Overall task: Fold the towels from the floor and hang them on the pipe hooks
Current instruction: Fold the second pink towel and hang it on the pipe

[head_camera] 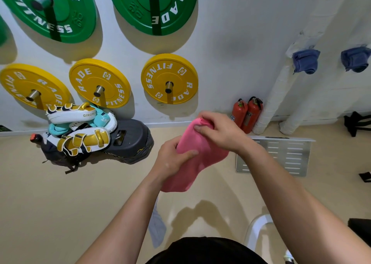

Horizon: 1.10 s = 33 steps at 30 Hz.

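Two blue towels (pixel 305 61) on pipes (pixel 275 97) | beige floor (pixel 60 203) | pink towel (pixel 200 159) held

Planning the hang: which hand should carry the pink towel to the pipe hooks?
Likely the right hand: it grips the pink towel at its upper end, nearer the white pipes.
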{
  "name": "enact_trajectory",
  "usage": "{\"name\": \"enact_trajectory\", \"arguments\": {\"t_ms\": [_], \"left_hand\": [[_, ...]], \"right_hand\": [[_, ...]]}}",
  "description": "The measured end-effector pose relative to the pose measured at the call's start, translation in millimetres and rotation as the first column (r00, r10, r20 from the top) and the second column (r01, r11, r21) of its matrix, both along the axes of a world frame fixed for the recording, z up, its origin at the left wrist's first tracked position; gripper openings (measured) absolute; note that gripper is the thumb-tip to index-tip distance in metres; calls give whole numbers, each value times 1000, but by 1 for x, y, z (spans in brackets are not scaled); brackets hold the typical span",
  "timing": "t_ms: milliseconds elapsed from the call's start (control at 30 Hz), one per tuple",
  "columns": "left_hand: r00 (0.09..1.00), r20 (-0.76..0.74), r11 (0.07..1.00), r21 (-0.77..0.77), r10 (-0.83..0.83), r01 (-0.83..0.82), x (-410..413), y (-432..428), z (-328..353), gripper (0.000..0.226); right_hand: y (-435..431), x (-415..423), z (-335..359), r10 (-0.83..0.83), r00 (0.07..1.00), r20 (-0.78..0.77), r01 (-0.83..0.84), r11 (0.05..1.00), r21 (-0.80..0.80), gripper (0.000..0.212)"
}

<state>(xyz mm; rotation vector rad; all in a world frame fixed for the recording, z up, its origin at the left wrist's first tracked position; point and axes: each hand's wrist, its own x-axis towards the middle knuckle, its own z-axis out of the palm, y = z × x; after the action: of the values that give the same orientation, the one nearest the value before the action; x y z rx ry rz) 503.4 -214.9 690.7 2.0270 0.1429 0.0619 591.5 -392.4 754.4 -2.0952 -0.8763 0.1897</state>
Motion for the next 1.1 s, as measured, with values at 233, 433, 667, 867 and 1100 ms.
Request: {"name": "enact_trajectory", "arguments": {"t_ms": [233, 433, 667, 867, 1100], "left_hand": [[988, -132, 996, -26, 81, -85, -16, 22, -32, 21], [972, -115, 978, 70, 205, -198, -22, 60, -28, 21], [855, -152, 837, -178, 496, -518, -13, 72, -22, 35], [753, 32, 750, 70, 657, -657, -6, 47, -11, 29], [812, -10, 780, 287, 583, -556, -1, 48, -28, 30]], "right_hand": [[-8, 22, 22, -221, 953, 205, 220, 975, 32, 14], [-35, 33, -8, -469, 880, 75, 461, 882, 98, 29], [-48, 12, -64, -631, 766, -122, 641, 764, 68, 32], [-47, -4, -89, -648, 746, -156, 650, 758, -40, 38], [-43, -9, -100, -738, 660, -143, 732, 674, -99, 34]]}}
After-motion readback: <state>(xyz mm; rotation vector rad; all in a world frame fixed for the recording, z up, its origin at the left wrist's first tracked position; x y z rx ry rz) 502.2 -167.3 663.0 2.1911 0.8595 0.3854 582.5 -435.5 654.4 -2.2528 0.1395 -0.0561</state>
